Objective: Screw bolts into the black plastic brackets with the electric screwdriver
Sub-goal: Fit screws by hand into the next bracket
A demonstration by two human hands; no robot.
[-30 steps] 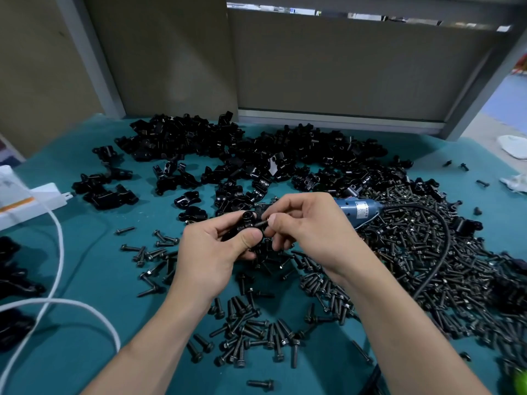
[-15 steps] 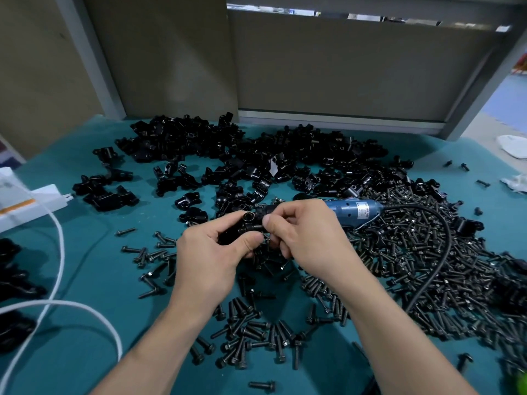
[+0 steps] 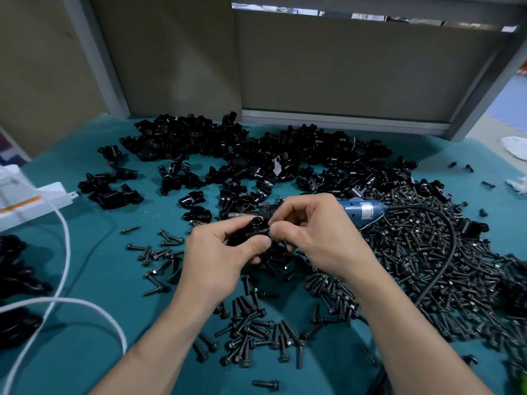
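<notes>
Far left of your fingers (image 3: 296, 208), locate the white cable (image 3: 57, 299) looping across the teal mat (image 3: 99, 280) — a white box (image 3: 28, 201) sits behind it.

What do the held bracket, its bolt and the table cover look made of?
Bracket: glossy black moulded plastic, judging by its smooth highlights. Bolt: dark metal, probably black-coated steel, since its threads glint dully. Table cover: matte teal fabric or mat with no reflections; the exact material is unclear.

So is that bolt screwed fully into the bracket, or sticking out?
Sticking out. Bare threads of the bolt show between the bracket, gripped by the left hand, and the right hand pinching it.
</notes>
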